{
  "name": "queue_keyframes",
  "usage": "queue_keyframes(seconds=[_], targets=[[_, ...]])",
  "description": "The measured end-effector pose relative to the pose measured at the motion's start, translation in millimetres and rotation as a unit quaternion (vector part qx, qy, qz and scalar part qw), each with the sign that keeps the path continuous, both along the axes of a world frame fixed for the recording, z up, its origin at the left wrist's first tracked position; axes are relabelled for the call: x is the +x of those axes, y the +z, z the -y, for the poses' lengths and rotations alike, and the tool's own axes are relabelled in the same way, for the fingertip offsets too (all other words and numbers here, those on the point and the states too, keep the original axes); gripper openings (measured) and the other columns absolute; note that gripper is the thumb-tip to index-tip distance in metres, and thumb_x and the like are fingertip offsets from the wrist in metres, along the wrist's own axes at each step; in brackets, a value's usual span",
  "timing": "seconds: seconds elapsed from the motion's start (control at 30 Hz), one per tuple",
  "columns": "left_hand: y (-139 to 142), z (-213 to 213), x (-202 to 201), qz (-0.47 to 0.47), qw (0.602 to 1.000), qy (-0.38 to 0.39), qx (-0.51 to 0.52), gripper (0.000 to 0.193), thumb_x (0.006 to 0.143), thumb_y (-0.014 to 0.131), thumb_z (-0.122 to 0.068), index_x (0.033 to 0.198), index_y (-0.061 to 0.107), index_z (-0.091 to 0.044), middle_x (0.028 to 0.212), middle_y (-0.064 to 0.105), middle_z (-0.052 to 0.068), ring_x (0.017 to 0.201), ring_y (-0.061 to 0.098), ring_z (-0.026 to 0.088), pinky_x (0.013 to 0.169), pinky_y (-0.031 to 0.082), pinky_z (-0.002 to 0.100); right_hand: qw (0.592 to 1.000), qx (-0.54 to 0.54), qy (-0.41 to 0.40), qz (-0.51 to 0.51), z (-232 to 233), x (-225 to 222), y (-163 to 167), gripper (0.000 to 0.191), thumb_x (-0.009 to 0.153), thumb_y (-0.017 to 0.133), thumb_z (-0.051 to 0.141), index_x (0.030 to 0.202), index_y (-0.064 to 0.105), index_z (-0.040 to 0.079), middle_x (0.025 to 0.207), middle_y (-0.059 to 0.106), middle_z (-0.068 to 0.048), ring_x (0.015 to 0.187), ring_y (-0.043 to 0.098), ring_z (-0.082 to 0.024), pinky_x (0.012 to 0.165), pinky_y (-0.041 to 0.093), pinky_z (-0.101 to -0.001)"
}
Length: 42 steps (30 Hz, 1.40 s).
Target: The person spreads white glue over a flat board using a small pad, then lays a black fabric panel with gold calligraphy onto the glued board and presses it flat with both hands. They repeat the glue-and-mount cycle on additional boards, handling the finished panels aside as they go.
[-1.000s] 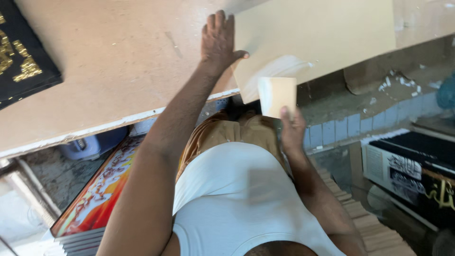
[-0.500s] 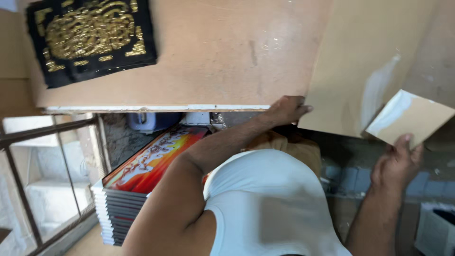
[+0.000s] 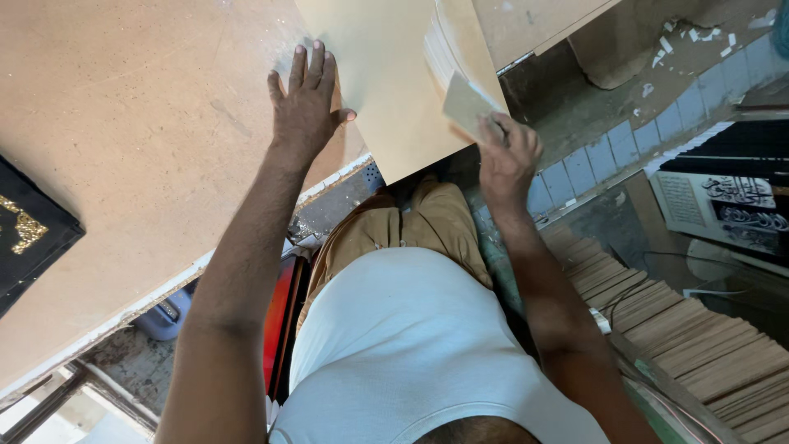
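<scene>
Tan board (image 3: 386, 90) under left hand (image 3: 306, 103), right hand (image 3: 505, 156).

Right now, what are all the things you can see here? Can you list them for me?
Table: one, light brown, upper left.
Tan board: one, on the table, jutting over its edge.
Small card piece: one, pale, at the board's edge.
Black framed panel: one, black with gold, far left on the table.
Wooden strips: a stack, brown, lower right.
Black and white prints: a few, right edge.
Left hand: flat on the board.
Right hand: gripping the card piece.
</scene>
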<state>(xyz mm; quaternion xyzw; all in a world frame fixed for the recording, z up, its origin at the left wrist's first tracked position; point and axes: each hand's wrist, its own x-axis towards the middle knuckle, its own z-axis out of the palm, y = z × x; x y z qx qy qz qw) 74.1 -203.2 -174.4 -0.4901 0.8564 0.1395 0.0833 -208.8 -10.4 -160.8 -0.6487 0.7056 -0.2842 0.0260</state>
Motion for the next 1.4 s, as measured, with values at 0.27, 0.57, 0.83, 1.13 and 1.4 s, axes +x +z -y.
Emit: queue_keyframes(seconds=[0.27,0.57,0.83,1.13,1.4], targets=[[-1,-3,-6,0.004,1.0,0.003,0.004,0.101,0.092,0.067,-0.063,0.164,0.021,-0.008,0.173,0.006,0.009,0.157,0.005,0.033,0.114,0.016,0.081,0.985,0.004,0.15,-0.086,-56,20,-7,0.03,0.103,0.06,0.006,0.129,0.073,0.016,0.134,0.067,-0.016,0.117,0.065,-0.028,0.104,0.046,-0.0518],[1,-3,-11,0.039,0.999,0.016,0.003,0.099,0.09,0.059,-0.071,0.164,0.021,-0.015,0.172,0.008,0.002,0.157,0.006,0.03,0.113,0.018,0.082,0.988,0.076,0.103,-0.086,5,30,15,0.018,0.107,0.06,0.01,0.121,0.069,0.004,0.109,0.071,-0.011,0.088,0.062,-0.029,0.087,0.047,-0.0454],[7,-2,-8,0.04,0.999,0.009,-0.015,0.086,0.095,0.058,-0.062,0.161,0.028,-0.018,0.171,0.015,0.0,0.156,0.013,0.028,0.111,0.024,0.08,0.991,0.037,0.123,0.047,52,6,28,0.022,0.109,0.06,0.016,0.123,0.07,0.001,0.094,0.07,-0.015,0.088,0.065,-0.031,0.082,0.048,-0.0469],[8,-1,-11,0.014,0.999,0.043,-0.017,0.076,0.094,0.065,-0.05,0.157,0.037,-0.018,0.168,0.025,-0.002,0.154,0.019,0.026,0.111,0.023,0.078,0.966,-0.009,0.258,0.03,46,61,31,0.022,0.088,0.061,-0.003,0.108,0.07,0.0,0.104,0.074,-0.016,0.077,0.062,-0.03,0.077,0.048,-0.0452],[23,-22,-38,-0.098,0.99,0.031,-0.093,0.072,0.095,0.069,-0.047,0.15,0.05,-0.005,0.162,0.044,0.011,0.153,0.033,0.032,0.113,0.031,0.067,0.85,0.086,-0.074,0.514,-16,-21,5,0.032,0.106,0.062,0.028,0.123,0.069,0.002,0.112,0.074,-0.009,0.104,0.066,-0.021,0.096,0.05,-0.037]])
